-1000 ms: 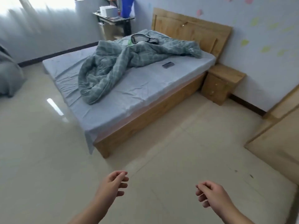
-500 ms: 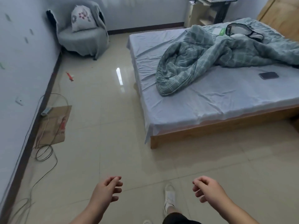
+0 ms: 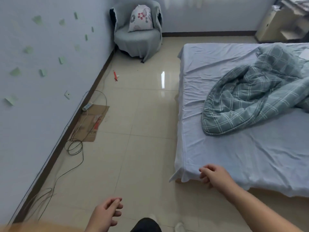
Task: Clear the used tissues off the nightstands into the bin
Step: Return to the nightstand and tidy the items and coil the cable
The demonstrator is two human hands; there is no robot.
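From the head camera, both hands are out in front and carrying nothing. The left hand (image 3: 107, 213) hangs low over the tiled floor (image 3: 137, 131) with its fingers loosely curled and slack. The right hand (image 3: 215, 177) is also loosely curled and empty, now held over the near corner of the bed (image 3: 234, 156), where the pale sheet drapes off the edge; I cannot tell whether it touches the sheet.

Compared with half a second ago, the view has swung further left. The bed has slid to the right side, the phone and the dark item near the pillows are out of sight, and the rumpled checked duvet (image 3: 254, 101) is cut off at the right edge. The covered armchair (image 3: 138, 37) with its flowered cushion (image 3: 141, 19) now sits top centre instead of top left. More of the left wall shows, along with the flat cardboard (image 3: 91, 124), the power strip (image 3: 87, 106) and the loose cables (image 3: 75, 148) beside the skirting.

No tissues, nightstand or bin appear anywhere in this view, so I cannot tell where they are.
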